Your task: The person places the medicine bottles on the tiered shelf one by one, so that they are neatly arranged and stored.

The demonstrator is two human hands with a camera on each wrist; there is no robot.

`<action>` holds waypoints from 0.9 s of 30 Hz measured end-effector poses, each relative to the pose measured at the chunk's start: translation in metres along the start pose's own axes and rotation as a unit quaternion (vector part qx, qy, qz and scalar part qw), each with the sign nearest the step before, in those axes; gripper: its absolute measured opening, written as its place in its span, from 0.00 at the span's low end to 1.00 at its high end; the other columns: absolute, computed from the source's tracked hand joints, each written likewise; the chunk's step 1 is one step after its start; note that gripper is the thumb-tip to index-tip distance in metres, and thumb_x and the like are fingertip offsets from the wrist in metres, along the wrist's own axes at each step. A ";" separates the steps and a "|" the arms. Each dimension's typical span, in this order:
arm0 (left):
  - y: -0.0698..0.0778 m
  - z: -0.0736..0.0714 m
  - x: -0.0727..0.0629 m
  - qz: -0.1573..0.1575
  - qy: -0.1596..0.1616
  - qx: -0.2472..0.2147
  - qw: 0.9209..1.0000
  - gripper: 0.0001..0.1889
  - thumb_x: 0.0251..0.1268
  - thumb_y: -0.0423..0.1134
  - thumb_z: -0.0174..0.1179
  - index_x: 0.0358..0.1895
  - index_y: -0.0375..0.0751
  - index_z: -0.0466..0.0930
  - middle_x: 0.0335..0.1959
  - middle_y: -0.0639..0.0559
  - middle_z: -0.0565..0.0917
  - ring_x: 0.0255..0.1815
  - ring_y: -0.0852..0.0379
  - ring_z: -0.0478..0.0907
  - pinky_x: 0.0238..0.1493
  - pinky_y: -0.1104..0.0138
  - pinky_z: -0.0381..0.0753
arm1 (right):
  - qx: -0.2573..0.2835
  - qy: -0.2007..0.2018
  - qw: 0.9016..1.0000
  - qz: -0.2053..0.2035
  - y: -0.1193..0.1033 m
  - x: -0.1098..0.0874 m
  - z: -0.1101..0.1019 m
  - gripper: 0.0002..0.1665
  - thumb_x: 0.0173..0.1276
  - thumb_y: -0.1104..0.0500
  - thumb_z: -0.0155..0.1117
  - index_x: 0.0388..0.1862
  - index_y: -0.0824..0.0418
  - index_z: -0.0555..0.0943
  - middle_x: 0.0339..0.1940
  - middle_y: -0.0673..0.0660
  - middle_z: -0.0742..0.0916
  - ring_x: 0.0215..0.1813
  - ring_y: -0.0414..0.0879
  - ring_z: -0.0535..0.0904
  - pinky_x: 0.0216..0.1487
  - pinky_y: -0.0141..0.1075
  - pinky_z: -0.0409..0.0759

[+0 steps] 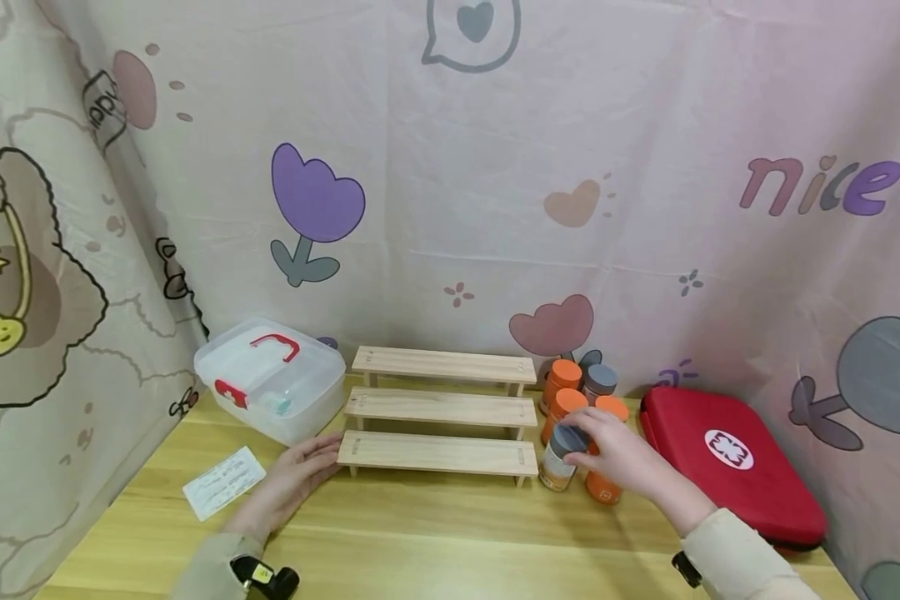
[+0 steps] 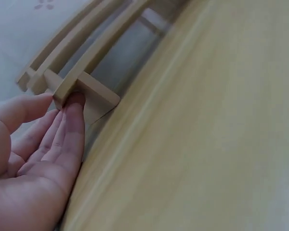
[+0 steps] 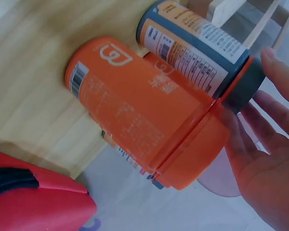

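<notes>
A three-step wooden display rack (image 1: 438, 452) stands mid-table. At its left end my left hand (image 1: 300, 479) pinches the lowest board's corner; the left wrist view shows the thumb beside the board (image 2: 94, 60) and fingertips under it. On the rack's right, my right hand (image 1: 618, 446) holds a grey-capped pill bottle (image 1: 559, 467) by its cap. The right wrist view shows thumb and fingers round this dark cap (image 3: 245, 86), the bottle's printed label facing the camera. An orange bottle (image 3: 135, 106) stands against it. Whether the held bottle touches the table is unclear.
More orange-capped bottles (image 1: 566, 373) and another grey-capped one (image 1: 600, 380) cluster behind. A red first-aid case (image 1: 757, 492) lies at the right. At the left are a clear first-aid box (image 1: 307, 417) with a red handle and a white paper slip (image 1: 223, 483). Printed curtains border the table.
</notes>
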State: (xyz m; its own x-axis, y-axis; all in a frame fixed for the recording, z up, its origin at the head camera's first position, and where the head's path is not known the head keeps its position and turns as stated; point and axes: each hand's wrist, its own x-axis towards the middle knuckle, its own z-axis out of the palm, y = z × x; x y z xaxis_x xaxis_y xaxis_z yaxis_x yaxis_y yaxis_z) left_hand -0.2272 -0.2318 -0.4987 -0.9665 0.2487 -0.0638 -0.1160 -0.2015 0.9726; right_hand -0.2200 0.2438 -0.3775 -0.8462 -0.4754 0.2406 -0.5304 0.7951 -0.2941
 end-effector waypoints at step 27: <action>-0.004 0.001 -0.003 0.001 0.026 0.005 1.000 0.30 0.70 0.29 0.53 0.70 0.22 0.52 0.62 0.40 0.71 0.53 0.61 0.75 0.59 0.66 0.75 | 0.063 0.007 0.998 0.019 -0.011 -0.001 -0.008 0.23 0.54 0.60 0.76 0.49 0.58 0.80 0.41 0.49 0.80 0.39 0.43 0.75 0.36 0.36 0.82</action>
State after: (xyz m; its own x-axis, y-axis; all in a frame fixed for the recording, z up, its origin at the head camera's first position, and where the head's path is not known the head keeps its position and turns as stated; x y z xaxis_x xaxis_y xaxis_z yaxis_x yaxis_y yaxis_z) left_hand -0.2237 -0.2306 -0.5021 -0.9774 0.1979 -0.0741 -0.1129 -0.1927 0.9747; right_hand -0.2127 0.2388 -0.3674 -0.8650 -0.4406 0.2399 -0.5017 0.7582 -0.4165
